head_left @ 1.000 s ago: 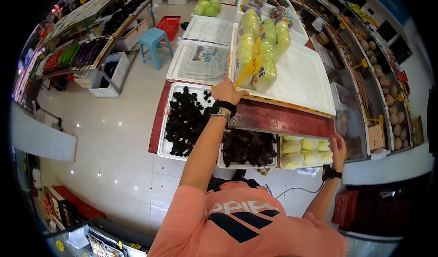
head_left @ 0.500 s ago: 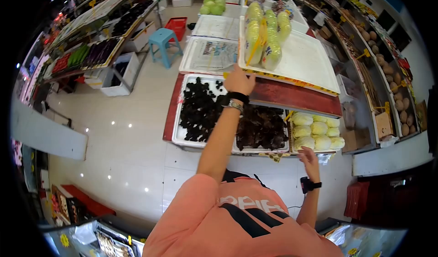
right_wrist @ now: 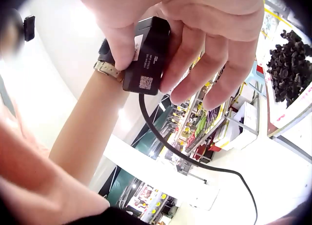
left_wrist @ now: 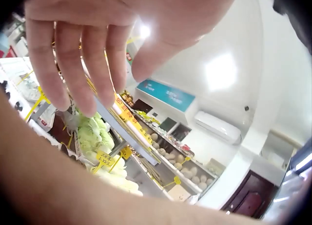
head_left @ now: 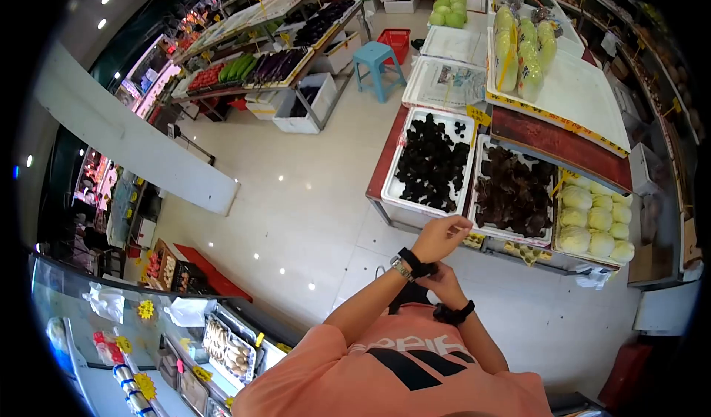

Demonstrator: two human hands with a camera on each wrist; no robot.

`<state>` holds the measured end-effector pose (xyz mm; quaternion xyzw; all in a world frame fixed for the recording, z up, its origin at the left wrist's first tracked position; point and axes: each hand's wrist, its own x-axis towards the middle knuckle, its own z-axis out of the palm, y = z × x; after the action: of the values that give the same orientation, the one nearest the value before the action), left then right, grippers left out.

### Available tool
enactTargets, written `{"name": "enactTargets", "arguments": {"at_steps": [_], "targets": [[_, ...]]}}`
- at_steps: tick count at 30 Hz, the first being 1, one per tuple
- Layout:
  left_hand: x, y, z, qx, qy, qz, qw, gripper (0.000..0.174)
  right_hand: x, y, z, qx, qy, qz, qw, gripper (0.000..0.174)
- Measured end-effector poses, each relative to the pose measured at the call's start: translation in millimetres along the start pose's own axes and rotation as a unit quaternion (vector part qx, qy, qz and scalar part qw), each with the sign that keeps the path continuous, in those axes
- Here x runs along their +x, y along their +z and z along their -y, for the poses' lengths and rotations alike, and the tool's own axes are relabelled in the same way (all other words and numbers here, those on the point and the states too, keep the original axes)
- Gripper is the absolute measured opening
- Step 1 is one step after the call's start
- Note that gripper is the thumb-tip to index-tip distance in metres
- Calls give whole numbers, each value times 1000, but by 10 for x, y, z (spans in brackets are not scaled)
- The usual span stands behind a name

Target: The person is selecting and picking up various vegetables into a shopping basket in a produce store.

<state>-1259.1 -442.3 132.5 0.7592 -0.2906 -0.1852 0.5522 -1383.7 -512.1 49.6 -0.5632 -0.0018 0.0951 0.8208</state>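
My left hand (head_left: 441, 239) is held out in front of the black fungus trays, its fingers loosely extended and holding nothing. In the left wrist view the left hand (left_wrist: 97, 39) hangs above with the fingers spread slightly. My right hand (head_left: 446, 284) is at the left wrist. In the right wrist view the right hand (right_wrist: 195, 34) pinches a small black camera (right_wrist: 148, 59) with a label and QR code between thumb and fingers. A black cable (right_wrist: 180, 159) runs from the camera. Next to it on the left wrist is a wristwatch (right_wrist: 109, 69).
White trays of small black fungus (head_left: 429, 158) and larger dark brown fungus (head_left: 511, 187) stand on the stall, beside pale cabbages (head_left: 592, 217). Wrapped cabbages (head_left: 529, 61) lie on the upper tray. A blue stool (head_left: 376, 69) and a glass display case (head_left: 170, 343) stand left.
The left hand has left the edge of the upper tray and drawn back toward the body. The right hand has moved from near the pale cabbages to the camera on the left wrist. The view has turned left.
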Motion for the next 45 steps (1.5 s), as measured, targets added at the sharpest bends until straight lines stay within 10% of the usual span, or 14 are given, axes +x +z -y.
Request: {"name": "enactTargets", "arguments": {"at_steps": [8, 26, 39, 45], "targets": [[-319, -864, 1158, 101, -26, -86, 991, 30, 338, 379, -176, -311, 41, 46, 948, 36], [-2852, -4367, 3117, 100, -328, -316, 885, 26, 3934, 2499, -1113, -275, 73, 164, 944, 30], [-1385, -5937, 3925, 74, -319, -270, 905, 14, 6516, 2461, -1539, -303, 101, 163, 934, 33], [15, -7199, 4244, 122, -289, -217, 924, 10, 7966, 2261, -813, -377, 55, 105, 918, 42]]}}
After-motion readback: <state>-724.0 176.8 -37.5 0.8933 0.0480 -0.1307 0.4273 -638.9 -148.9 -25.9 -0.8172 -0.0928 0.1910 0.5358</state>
